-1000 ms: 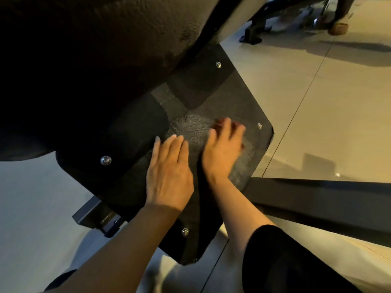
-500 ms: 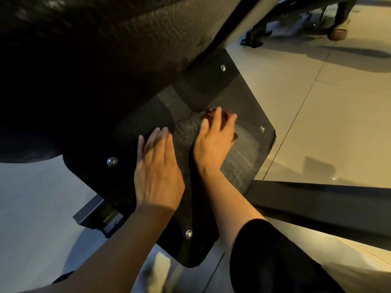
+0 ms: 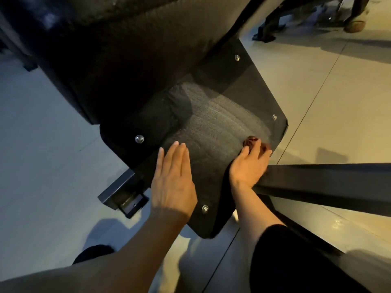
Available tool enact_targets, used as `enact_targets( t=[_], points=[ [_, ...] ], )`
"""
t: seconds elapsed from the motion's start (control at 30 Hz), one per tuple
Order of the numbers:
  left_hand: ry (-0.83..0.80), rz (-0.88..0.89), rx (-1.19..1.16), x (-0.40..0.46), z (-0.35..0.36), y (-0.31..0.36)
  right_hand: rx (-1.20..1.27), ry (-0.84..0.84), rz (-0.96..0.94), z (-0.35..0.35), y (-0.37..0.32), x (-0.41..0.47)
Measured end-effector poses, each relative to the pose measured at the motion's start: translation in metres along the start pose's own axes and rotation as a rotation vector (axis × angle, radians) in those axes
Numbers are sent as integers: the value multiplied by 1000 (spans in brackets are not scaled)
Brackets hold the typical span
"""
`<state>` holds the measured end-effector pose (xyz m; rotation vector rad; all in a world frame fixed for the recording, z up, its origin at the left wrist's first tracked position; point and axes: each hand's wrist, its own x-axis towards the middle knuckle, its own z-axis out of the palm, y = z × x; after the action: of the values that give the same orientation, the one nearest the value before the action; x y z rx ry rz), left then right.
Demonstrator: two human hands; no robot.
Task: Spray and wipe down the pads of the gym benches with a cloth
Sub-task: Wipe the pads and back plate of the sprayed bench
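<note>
Dark-red cloth (image 3: 252,142) under right hand (image 3: 248,166)

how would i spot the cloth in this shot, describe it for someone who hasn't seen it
Find the flat black textured plate with silver bolts, below the big black bench pad. Near its right corner, the right hand presses on a small crumpled reddish-brown cloth, the only reddish thing there.
</note>
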<state>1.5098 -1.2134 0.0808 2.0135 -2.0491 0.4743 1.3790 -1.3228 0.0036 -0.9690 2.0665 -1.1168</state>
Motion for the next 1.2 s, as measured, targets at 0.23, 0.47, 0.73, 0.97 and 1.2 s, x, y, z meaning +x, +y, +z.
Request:
enact_targets(
  t=[0.23, 0.47, 0.73, 0.97, 1.2],
  points=[
    [82, -139, -92, -31, -19, -46, 19, -204, -866, 42, -107, -120],
    [-14, 45, -62, -52, -20, -37, -119, -83, -448, 7, -10, -88],
    [-12, 129, -63, -63, -21, -41, -21, -133, -393, 11, -24, -132],
    [-97, 153, -71, -59, -24, -32, -90, -265, -428, -14, 18, -116],
    [11, 237, -151, -50, -15, -9, -75, -33, -153, -41, 30, -113]
  ],
)
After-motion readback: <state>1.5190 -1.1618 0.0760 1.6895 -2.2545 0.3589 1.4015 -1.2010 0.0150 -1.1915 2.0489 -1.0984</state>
